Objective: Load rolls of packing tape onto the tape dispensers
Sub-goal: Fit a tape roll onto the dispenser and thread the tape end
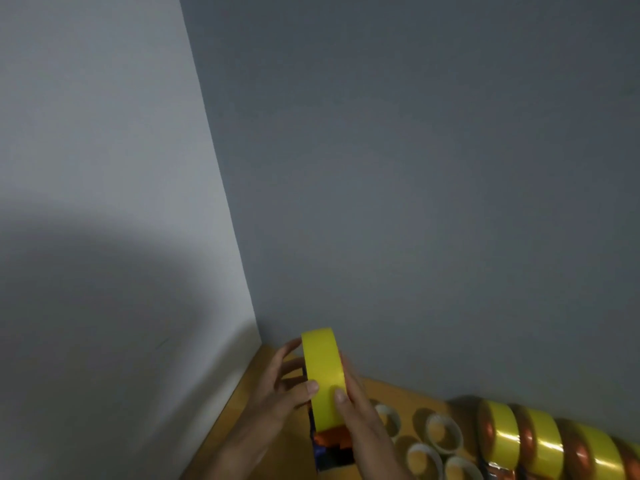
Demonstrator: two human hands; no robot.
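Yellow tape roll [323, 375] seated on dispenser [332, 448], both hands clamped on it: left hand [284, 386] and right hand [360, 403], thumbs on its face. Empty cores [443, 433] and spare rolls [540, 441] right of dispenser.

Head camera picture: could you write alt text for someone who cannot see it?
Two hands, left hand and right hand, press a yellow tape roll onto a dispenser. Empty cores and more yellow rolls lie right, on a wooden table.
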